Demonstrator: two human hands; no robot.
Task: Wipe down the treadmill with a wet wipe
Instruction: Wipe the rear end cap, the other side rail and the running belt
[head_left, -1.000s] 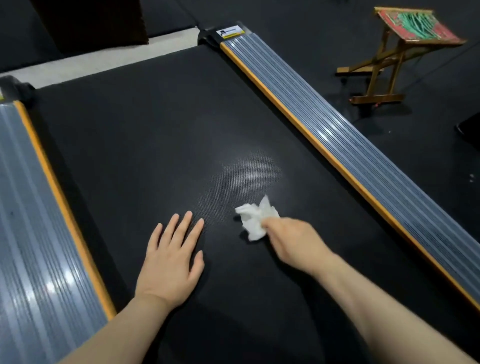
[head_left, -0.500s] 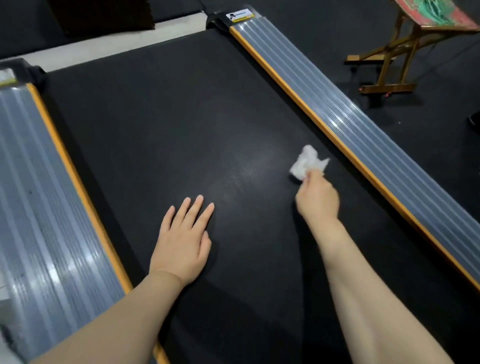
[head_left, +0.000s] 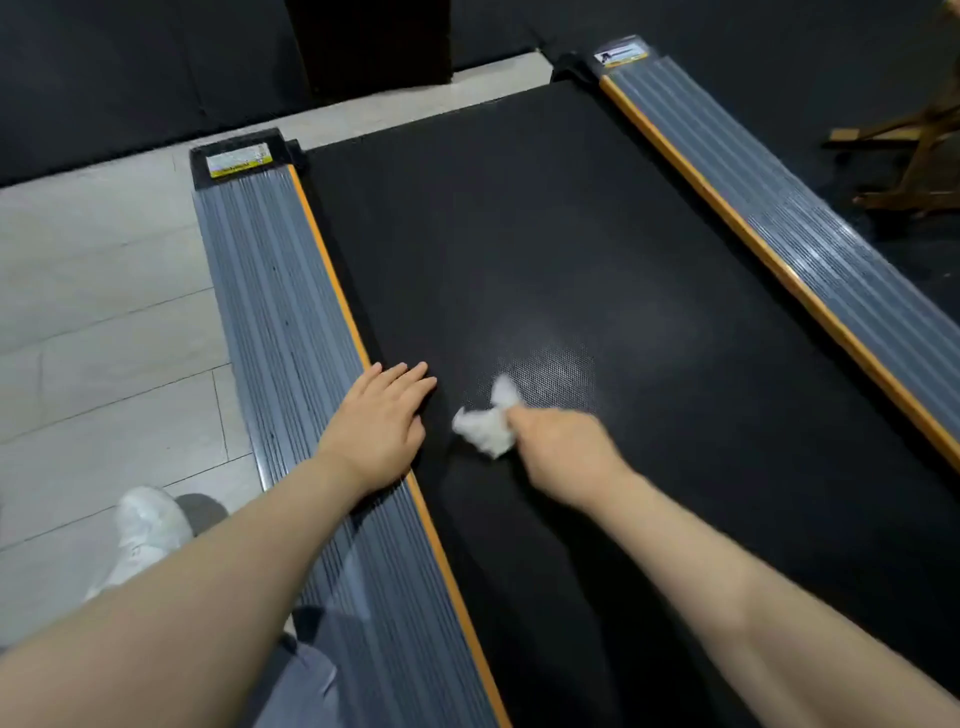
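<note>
White shoe (head_left: 148, 525) on pale floor tiles (head_left: 93, 291).

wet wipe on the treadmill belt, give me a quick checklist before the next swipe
1. Wet wipe gripped by the right hand: ok, bunched at the fingertips.
2. Wipe touching the belt: cannot tell, the hand is motion-blurred.
3. Left hand bracing: ok, flat across the orange edge strip, fingers on the belt.
4. Swipe path clear: not ok toward the left hand, which lies close beside the wipe; ok toward the right side rail.
5. Wipe still damp: cannot tell.
6. Left side rail wiped: cannot tell.
</note>
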